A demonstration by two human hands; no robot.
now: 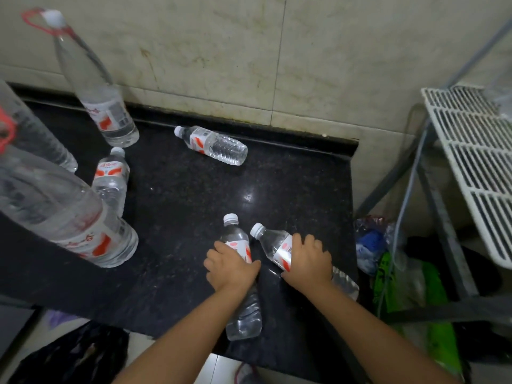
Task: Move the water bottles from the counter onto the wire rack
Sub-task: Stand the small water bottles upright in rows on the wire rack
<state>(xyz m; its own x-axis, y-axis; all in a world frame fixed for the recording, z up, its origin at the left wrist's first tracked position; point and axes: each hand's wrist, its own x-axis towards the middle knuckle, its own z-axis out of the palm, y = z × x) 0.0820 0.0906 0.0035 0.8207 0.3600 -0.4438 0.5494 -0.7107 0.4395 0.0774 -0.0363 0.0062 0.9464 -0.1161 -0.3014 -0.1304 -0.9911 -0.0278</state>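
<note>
While lying flat: 2 bottles (241,275) in hands (231,268)

Dim, soft overhead light w/ glare spot on black counter (247,197); wide-angle edge warp, blurry near-left bottles (55,206).

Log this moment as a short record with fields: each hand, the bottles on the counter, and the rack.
left hand: left hand grips a small water bottle lying on the black counter
right hand: right hand grips a second small bottle, also lying
loose small bottles: one lying near the wall, one upright at left
large bottles: three at left, one with a red handle
wire rack: white wire rack at right, nothing clearly placed on it
</note>
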